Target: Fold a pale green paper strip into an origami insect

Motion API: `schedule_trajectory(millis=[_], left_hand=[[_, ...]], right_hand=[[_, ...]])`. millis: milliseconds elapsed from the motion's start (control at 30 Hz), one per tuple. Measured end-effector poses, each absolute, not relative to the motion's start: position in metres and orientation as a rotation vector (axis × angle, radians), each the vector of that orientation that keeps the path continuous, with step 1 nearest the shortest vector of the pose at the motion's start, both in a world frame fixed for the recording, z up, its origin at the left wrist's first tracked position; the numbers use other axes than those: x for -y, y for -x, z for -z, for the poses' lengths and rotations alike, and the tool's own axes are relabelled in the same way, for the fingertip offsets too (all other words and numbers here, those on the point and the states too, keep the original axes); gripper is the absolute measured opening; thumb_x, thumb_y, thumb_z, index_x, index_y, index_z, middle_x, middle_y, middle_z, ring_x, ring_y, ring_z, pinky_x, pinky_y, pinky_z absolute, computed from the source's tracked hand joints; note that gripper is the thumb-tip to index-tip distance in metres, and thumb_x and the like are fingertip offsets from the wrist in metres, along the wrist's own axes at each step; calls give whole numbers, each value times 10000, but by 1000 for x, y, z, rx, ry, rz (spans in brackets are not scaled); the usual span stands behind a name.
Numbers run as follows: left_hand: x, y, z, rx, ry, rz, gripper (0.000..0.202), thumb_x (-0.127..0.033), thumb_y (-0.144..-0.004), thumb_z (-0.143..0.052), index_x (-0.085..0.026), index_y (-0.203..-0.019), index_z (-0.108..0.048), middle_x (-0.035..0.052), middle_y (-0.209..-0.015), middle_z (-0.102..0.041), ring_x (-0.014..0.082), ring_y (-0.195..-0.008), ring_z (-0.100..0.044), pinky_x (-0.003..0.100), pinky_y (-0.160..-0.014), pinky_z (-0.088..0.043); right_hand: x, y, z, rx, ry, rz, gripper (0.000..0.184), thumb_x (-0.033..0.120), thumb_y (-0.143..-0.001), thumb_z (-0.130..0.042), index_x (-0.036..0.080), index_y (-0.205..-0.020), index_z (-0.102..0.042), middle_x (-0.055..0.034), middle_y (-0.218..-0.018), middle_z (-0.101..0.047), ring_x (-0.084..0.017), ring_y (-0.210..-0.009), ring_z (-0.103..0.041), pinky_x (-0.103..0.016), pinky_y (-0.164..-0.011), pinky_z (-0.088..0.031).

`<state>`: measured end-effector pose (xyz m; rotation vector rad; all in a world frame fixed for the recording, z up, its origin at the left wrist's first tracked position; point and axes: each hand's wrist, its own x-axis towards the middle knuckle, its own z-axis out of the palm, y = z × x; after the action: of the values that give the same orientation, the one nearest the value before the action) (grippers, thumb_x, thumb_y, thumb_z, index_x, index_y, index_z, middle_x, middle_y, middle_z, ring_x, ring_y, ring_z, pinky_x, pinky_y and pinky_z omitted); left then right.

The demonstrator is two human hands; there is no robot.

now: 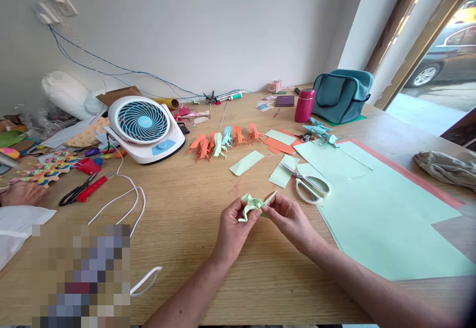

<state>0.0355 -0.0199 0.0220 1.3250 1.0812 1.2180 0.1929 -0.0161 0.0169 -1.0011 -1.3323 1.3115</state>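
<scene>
Both my hands hold a small, partly folded piece of light green paper (253, 203) just above the wooden table (186, 229). My left hand (234, 229) pinches its left side with closed fingers. My right hand (288, 216) pinches the pointed right end between thumb and forefinger. Beyond my hands stands a row of finished paper figures (223, 142) in orange, green and blue. White-handled scissors (310, 185) lie just right of my right hand.
A large light green sheet (383, 214) over a red one covers the right side. Green and orange paper strips (247, 162) lie in the middle. A white-and-blue fan (143, 127) with a white cable, red-handled scissors (87, 189), a red bottle (305, 105) and a teal bag (342, 95) stand further back. Another person's hand (22, 193) rests at far left.
</scene>
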Motion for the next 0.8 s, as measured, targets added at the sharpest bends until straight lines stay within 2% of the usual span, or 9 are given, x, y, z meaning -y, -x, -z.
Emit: schedule_trajectory(millis=[233,433,600,733,800], left_hand=[[17,-31,-19,-1097,-1333,-1197,276,-382,-806,-750,-145,-729,-632,-27,-663,-554,103,-654,-462,208,-642,-392],[19,-34,-21,-1104,-1344,-1195,285,-388,-775,-772,-141,-743,-632,-10,-701,-588,116,-675,-488,220,-652,-417],[18,-32,-20,-1135,-1378,-1177,276,-388,-814,-734,-142,-748,-629,-6,-697,-571,120,-678,-476,228,-659,-408],[18,-32,-23,-1058,-1326,-1167,285,-386,-819,-729,-149,-734,-596,-30,-662,-511,99,-642,-412,211,-626,-366],[17,-32,-24,-1032,-1308,-1159,298,-389,-816,-734,-152,-725,-579,-41,-647,-478,92,-627,-385,205,-608,-346]], right_hand=[[15,-193,-17,1323,1022,-1408,412,592,-808,-688,190,-812,-600,-34,-778,-634,-176,-720,-562,-320,-685,-447],[17,-193,-11,1415,1076,-1243,425,608,-859,-624,187,-800,-608,-39,-762,-633,-178,-701,-556,-311,-656,-439],[19,-192,-15,1387,1028,-1278,414,590,-849,-655,190,-771,-582,-2,-696,-577,-140,-633,-482,-279,-587,-377],[20,-192,-21,1270,958,-1418,436,563,-762,-762,203,-705,-523,59,-553,-464,-99,-529,-353,-255,-505,-261],[20,-192,-23,1230,949,-1463,445,554,-722,-797,203,-692,-526,64,-542,-459,-95,-524,-329,-253,-499,-238]])
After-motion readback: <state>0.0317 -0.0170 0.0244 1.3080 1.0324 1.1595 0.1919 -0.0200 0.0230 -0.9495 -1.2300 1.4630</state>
